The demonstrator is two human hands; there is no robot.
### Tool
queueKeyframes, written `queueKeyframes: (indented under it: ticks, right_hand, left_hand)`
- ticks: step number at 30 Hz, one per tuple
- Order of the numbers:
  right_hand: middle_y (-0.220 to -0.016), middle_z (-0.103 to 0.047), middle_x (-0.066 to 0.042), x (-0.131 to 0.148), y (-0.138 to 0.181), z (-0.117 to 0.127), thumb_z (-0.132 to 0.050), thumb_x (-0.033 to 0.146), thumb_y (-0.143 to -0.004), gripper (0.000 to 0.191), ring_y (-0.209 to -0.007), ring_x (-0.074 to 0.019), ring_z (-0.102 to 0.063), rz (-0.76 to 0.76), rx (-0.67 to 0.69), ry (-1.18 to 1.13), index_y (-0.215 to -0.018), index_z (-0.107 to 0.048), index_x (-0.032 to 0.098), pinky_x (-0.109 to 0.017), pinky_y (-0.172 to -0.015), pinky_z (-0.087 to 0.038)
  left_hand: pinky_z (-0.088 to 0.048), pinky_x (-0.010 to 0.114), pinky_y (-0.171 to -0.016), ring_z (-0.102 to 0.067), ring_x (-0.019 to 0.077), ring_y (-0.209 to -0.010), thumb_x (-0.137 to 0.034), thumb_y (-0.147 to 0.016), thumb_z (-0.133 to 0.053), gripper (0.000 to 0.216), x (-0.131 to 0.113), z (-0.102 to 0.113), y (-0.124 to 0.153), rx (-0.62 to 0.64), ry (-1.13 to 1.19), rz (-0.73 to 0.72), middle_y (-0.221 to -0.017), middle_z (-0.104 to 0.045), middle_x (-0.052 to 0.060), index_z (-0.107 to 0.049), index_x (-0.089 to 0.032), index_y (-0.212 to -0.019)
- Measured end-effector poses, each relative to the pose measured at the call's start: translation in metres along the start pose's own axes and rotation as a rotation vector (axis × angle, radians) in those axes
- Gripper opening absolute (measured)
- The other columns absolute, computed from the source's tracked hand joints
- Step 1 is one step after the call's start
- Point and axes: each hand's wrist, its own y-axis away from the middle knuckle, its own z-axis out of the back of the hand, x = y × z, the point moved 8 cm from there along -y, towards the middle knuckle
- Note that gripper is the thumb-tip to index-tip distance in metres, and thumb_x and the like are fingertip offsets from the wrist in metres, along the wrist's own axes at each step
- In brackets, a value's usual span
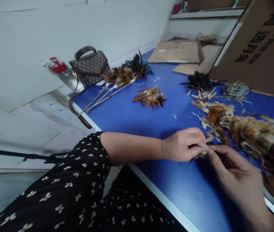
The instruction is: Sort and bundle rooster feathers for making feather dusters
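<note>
Above the near edge of the blue table my two hands meet at a small feather bunch [202, 152]. My left hand [184, 144] is closed around it, with a few brown tips poking out beneath the fingers. The thumb and forefinger of my right hand [235, 170] pinch the pale end of the same bunch. Just beyond my hands spreads a large heap of tan and brown feathers [250, 129]. Farther left on the table lies a separate clump of brown feathers [150, 97].
Feather-topped sticks [110, 93] lie at the back left near a patterned handbag [90, 67] and a red-capped bottle [64, 74]. Black feathers [199, 82] and tangled strands [235, 91] lie before a large cardboard box [257, 45]. Flat cardboard [176, 51] rests at the back.
</note>
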Motion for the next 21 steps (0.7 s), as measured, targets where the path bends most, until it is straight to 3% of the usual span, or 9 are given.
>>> queueKeyframes:
  ticks: [4,9,15,18,21]
  right_hand:
    - [-0.103,-0.084,-0.006,0.018,-0.001,0.01,-0.077,0.043,-0.11,0.018,-0.088,-0.0237,-0.078,0.222,-0.093,0.259,-0.104,-0.082,0.027,-0.039,-0.087,-0.062]
    - [-0.1,-0.081,-0.007,0.019,0.002,0.02,-0.073,0.04,-0.112,0.019,-0.084,-0.0228,-0.077,0.363,-0.185,0.501,-0.102,-0.08,0.024,-0.037,-0.079,-0.058]
    - [-0.099,-0.08,-0.008,-0.008,0.006,0.008,-0.062,0.046,-0.111,0.02,-0.074,-0.0262,-0.073,0.241,0.036,0.701,-0.109,-0.071,0.028,-0.037,-0.061,-0.046]
    - [-0.085,-0.073,-0.006,-0.013,0.008,0.001,-0.058,0.045,-0.111,0.022,-0.062,-0.0239,-0.065,0.242,0.099,0.817,-0.097,-0.063,0.029,-0.035,-0.057,-0.034]
    - [-0.075,-0.065,-0.005,-0.012,0.009,-0.009,-0.059,0.048,-0.11,0.031,-0.056,-0.0201,-0.057,0.283,0.148,0.893,-0.086,-0.055,0.028,-0.033,-0.057,-0.022]
  left_hand:
    - [-0.066,0.039,-0.104,-0.079,0.0214,-0.108,-0.011,-0.094,-0.084,0.022,-0.004,0.006,-0.002,-0.017,0.006,-0.016,-0.103,-0.081,0.01,-0.069,-0.023,-0.081]
    - [-0.066,0.04,-0.103,-0.077,0.0201,-0.101,-0.004,-0.084,-0.083,0.032,0.001,0.008,-0.005,0.003,0.021,0.043,-0.099,-0.081,0.008,-0.06,-0.024,-0.075]
    - [-0.065,0.039,-0.104,-0.078,0.0189,-0.102,-0.012,-0.09,-0.087,0.025,-0.006,0.012,-0.007,-0.003,0.175,-0.015,-0.102,-0.083,0.009,-0.066,-0.022,-0.081]
    - [-0.065,0.037,-0.101,-0.08,0.0185,-0.105,-0.019,-0.097,-0.09,0.022,-0.003,0.002,-0.006,0.094,0.379,0.053,-0.111,-0.085,0.012,-0.07,-0.019,-0.087]
    - [-0.065,0.036,-0.1,-0.08,0.0188,-0.103,-0.03,-0.096,-0.098,0.029,0.004,-0.013,-0.003,0.202,0.551,0.163,-0.106,-0.083,0.011,-0.073,-0.018,-0.089]
